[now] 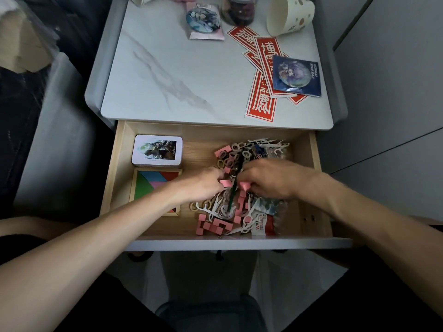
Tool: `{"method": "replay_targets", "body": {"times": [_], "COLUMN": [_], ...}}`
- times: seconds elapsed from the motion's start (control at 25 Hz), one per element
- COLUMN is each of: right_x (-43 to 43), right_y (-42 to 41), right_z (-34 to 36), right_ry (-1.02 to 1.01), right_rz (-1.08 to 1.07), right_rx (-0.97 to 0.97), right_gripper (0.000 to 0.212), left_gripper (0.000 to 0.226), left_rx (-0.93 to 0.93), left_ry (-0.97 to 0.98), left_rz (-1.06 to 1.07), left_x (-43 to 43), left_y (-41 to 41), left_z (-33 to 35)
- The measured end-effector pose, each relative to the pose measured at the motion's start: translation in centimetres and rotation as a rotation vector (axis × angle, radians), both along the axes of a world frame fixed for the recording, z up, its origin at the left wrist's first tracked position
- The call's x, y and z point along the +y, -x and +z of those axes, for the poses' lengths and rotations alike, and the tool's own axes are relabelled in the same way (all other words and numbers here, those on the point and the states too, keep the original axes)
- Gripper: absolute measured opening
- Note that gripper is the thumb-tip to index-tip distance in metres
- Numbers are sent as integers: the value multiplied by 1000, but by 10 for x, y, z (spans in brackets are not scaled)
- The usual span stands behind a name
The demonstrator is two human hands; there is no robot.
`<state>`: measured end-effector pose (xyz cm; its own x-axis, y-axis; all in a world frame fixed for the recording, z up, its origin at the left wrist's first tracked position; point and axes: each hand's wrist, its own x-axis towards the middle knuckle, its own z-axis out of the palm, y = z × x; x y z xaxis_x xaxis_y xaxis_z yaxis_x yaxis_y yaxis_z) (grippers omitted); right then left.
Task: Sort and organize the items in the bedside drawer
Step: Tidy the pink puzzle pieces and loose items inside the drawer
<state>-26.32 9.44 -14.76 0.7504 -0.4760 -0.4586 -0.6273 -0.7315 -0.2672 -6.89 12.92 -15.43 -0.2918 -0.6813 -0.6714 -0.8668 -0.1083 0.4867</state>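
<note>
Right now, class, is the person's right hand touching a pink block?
Touching. The head view shows the right hand pinching a pink block between its fingertips.

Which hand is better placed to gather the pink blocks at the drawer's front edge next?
Probably the left hand: it sits just behind the pink blocks, while the right hand is farther right, nearer the red packet. Each hand pinches a pink piece, though.

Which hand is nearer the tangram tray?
Left. The left hand sits just right of the tangram tray, its forearm crossing it; the right hand is farther right, over the clutter pile.
</note>
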Motion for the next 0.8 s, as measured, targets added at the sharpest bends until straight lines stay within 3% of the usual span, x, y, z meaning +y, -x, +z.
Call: {"method": "replay_targets", "body": {"times": [0.16,0.48,0.6,0.8], "right_x": [7,11,16,15], "right_y": [-3,-4,-5,-6], "right_z": [-14,-16,-25,-37], "right_ry": [68,247,354,400], "right_rz": [38,137,217,304], "right_rx": [6,-9,-2,-18], "right_gripper": [13,21,6,21], "left_gripper": [29,29,22,5], "left_rx": [-123,-117,-38,231], "left_ry": [140,143,82,-84], "left_rz": [-30,-7,83,343], "left_x": [0,4,5,4], "left_y": [-5,-9,-11,-13], "left_z": [2,0,-7,-11]}}
